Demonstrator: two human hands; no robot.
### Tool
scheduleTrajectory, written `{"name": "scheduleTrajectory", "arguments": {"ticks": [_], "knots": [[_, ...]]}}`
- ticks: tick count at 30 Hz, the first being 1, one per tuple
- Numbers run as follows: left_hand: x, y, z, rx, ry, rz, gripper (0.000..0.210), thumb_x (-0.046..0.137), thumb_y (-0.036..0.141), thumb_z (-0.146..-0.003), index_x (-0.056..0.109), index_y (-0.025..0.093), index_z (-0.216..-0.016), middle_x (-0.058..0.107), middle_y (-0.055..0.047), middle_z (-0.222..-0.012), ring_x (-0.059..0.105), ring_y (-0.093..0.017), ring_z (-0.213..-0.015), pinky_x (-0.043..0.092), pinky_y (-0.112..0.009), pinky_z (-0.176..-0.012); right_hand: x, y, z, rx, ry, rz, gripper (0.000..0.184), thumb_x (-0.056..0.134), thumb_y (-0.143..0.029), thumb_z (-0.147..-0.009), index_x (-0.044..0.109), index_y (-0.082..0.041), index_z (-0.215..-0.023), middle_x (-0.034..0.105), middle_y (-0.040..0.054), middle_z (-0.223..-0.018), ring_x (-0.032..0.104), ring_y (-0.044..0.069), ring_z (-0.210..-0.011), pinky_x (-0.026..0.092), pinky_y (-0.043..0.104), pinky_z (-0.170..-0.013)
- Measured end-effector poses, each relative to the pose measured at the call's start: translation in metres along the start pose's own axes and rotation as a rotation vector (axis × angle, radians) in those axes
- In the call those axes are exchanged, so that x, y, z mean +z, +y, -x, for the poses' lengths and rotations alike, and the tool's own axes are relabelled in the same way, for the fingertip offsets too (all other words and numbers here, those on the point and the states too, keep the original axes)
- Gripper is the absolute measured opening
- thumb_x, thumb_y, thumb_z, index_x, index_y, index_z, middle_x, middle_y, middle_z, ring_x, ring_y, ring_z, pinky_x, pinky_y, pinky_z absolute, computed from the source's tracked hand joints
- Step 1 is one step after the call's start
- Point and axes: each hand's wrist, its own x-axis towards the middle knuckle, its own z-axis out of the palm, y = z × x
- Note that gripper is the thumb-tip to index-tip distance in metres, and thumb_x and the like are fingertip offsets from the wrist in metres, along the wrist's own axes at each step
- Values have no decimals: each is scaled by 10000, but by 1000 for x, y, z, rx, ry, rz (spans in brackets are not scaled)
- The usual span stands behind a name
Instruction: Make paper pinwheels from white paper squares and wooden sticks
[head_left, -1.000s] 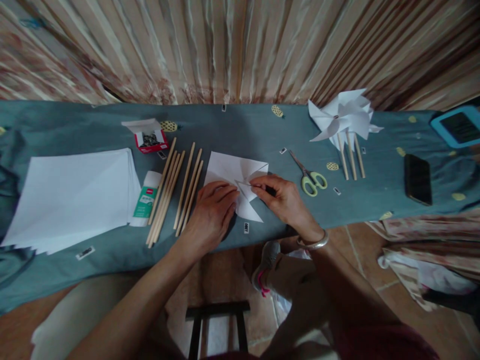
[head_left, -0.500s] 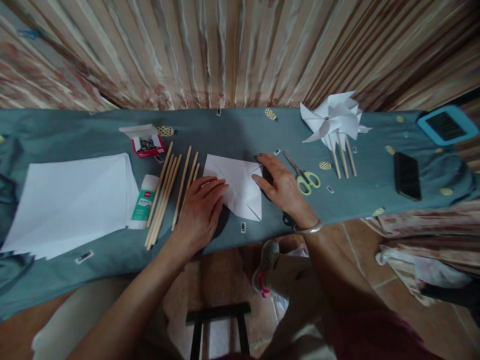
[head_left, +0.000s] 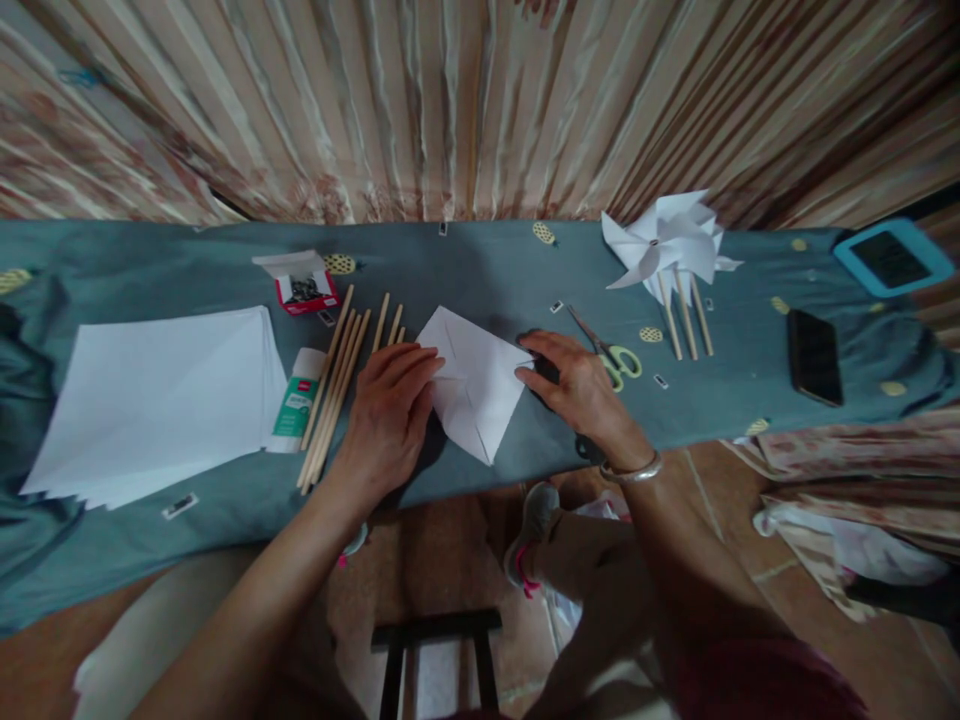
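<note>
A square sheet of white paper (head_left: 484, 375) with slits running in from its corners lies turned on the cloth-covered table, one corner pointing toward me. My left hand (head_left: 394, 400) is closed at the left side of the sheet, its fingertips over the edge and its thumb hidden. At the right corner, my right hand (head_left: 574, 385) has its thumb and fingers around the paper's tip. Just beyond that hand lie scissors (head_left: 619, 360) with light green handles. Several wooden sticks (head_left: 337, 390) lie left of my left hand, some partly covered by it.
A stack of white paper (head_left: 165, 400), a glue stick (head_left: 294, 402) and an open red box (head_left: 307, 293) of small dark items are on the left. White paper pinwheels (head_left: 667, 245) on sticks, a black phone (head_left: 815, 355) and a blue-framed device (head_left: 892, 255) are on the right.
The paper has turned clockwise, so a corner now points toward me. My right hand has moved slightly right and nearer with a corner; my left hand has shifted slightly left.
</note>
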Motion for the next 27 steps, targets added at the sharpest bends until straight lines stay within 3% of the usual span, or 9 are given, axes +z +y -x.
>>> {"name": "scheduleTrajectory", "arguments": {"ticks": [5,10,17,22,27], "knots": [[-1,-2,2,12,13,-11,289,427,231,-958,646,161,-1134,660,-94,-1203,522,-245,-1200,444,-475,-1043,-5,-6,10,-18,-63,-29,279,590,-343,-900,673,-177,-1108,697,95,-1106,676,220,-887,542,384,-859],[-2,-2,3,6,8,-24,288,420,257,-964,653,188,-1118,660,-74,-1205,521,-238,-1206,442,-479,-1051,-9,-21,21,-110,8,69,254,596,-309,-902,683,-165,-1092,681,124,-1161,620,270,-1100,475,466,-1002],[-3,-1,5,-2,32,-20,280,429,239,-958,661,192,-1108,669,-71,-1197,535,-235,-1191,449,-475,-1043,3,-55,38,-279,-269,-25,471,722,-291,-807,583,-163,-1239,589,137,-1310,516,285,-1253,443,480,-1067],[-2,0,7,-3,4,3,274,439,233,-959,670,164,-1089,683,-83,-1171,524,-236,-1203,435,-462,-1054,13,-55,41,-272,-242,-79,177,627,-242,-883,646,-156,-1037,647,128,-1207,561,261,-1179,472,469,-1022],[2,-1,9,0,-62,2,274,443,235,-952,686,165,-1057,684,-88,-1168,496,-264,-1234,411,-497,-1049,19,-46,37,-215,-179,-264,126,565,-224,-927,677,-181,-963,700,83,-1083,628,199,-1059,504,404,-960]]}}
